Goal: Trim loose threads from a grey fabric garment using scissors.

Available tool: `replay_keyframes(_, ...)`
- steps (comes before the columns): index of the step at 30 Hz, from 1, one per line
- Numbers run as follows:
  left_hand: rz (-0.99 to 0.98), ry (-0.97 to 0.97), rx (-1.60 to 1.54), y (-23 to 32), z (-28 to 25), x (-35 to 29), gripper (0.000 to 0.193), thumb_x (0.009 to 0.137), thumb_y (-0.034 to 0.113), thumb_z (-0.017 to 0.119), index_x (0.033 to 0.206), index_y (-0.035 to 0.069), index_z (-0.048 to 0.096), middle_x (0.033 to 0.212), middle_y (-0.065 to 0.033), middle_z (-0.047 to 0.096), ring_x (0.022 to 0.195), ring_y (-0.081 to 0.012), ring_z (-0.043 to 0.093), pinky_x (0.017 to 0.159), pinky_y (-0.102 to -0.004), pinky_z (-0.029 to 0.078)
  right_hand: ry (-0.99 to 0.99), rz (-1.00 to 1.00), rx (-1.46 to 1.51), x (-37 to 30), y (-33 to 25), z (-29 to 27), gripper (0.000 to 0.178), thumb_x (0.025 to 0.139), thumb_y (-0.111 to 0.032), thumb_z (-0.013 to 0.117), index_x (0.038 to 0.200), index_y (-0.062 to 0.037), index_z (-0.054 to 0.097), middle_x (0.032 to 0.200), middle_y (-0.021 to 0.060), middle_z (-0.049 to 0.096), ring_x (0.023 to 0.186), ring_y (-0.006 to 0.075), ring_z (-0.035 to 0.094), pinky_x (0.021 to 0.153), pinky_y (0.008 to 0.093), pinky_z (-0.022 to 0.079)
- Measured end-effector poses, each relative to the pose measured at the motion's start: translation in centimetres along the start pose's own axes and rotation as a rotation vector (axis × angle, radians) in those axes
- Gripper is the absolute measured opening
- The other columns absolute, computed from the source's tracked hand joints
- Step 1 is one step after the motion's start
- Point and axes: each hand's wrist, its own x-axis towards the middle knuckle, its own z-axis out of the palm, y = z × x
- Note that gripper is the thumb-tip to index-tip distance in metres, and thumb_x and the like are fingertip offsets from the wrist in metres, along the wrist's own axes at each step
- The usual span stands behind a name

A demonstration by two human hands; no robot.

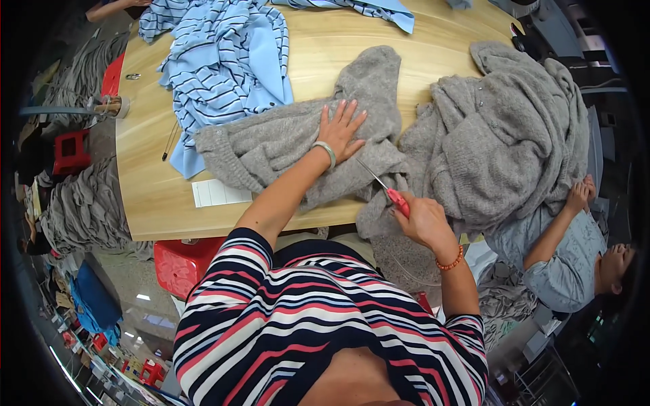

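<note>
A grey knitted sweater [257, 152] lies spread on the wooden table. My left hand [340, 132] rests flat on it, fingers stretched and apart. Closed around the red handles of a pair of scissors [389, 191] is my right hand [425, 220], at the table's near edge. The metal blades point up and left over the sweater, close to my left hand; whether they touch the knit I cannot tell. To the right sits a bulky heap of grey knitwear [501, 149] with small buttons, up against the sweater.
Blue striped garments [227, 68] lie at the far left of the table [152, 203], beside a white paper card [218, 193]. A red stool [179, 265] stands below the near edge. Another person [562, 250] is at the right. Grey knit piles [88, 210] lie left.
</note>
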Motion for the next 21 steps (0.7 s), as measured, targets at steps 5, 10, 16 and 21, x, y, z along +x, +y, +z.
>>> replay_keyframes(5, 0.053, -0.177, 0.094, 0.6, -3.6, -3.5, 0.070, 0.087, 0.041, 0.058, 0.146, 0.016, 0.030, 0.155, -0.0146, 0.017, 0.143, -0.0332, 0.014, 0.112, -0.0598, 0.008, 0.053, 0.045, 0.030, -0.5, 0.3, 0.1, 0.030, 0.082, -0.026, 0.063, 0.107, -0.0094, 0.061, 0.078, 0.0212, 0.065, 0.077, 0.0392, 0.064, 0.070, 0.0486, 0.050)
replay_keyframes(10, 0.116, -0.134, 0.065, -0.3, -3.2, -7.0, 0.069, 0.088, 0.040, 0.057, 0.146, 0.014, 0.031, 0.155, -0.0160, 0.017, 0.143, -0.0329, 0.015, 0.113, -0.0567, 0.008, -0.069, -0.131, -0.027, -0.6, -1.5, 1.9, 0.029, 0.082, -0.026, 0.063, 0.106, -0.0100, 0.061, 0.076, 0.0199, 0.065, 0.075, 0.0393, 0.064, 0.067, 0.0487, 0.050)
replay_keyframes(16, 0.050, -0.177, 0.068, -0.9, -4.6, -11.9, 0.070, 0.087, 0.040, 0.058, 0.142, 0.003, 0.034, 0.150, -0.0144, 0.029, 0.143, -0.0326, 0.016, 0.115, -0.0520, 0.008, -0.010, -0.103, -0.023, -1.3, -1.5, 1.5, 0.028, 0.082, -0.027, 0.064, 0.104, -0.0100, 0.061, 0.075, 0.0187, 0.066, 0.074, 0.0367, 0.065, 0.065, 0.0467, 0.050)
replay_keyframes(21, 0.089, -0.159, 0.086, -2.4, -3.5, -13.8, 0.069, 0.086, 0.036, 0.061, 0.142, 0.006, 0.035, 0.151, -0.0137, 0.029, 0.143, -0.0320, 0.018, 0.115, -0.0517, 0.009, -0.091, -0.249, -0.001, -1.8, -2.8, 5.1, 0.026, 0.082, -0.027, 0.064, 0.098, -0.0062, 0.063, 0.073, 0.0182, 0.065, 0.073, 0.0369, 0.065, 0.065, 0.0466, 0.050)
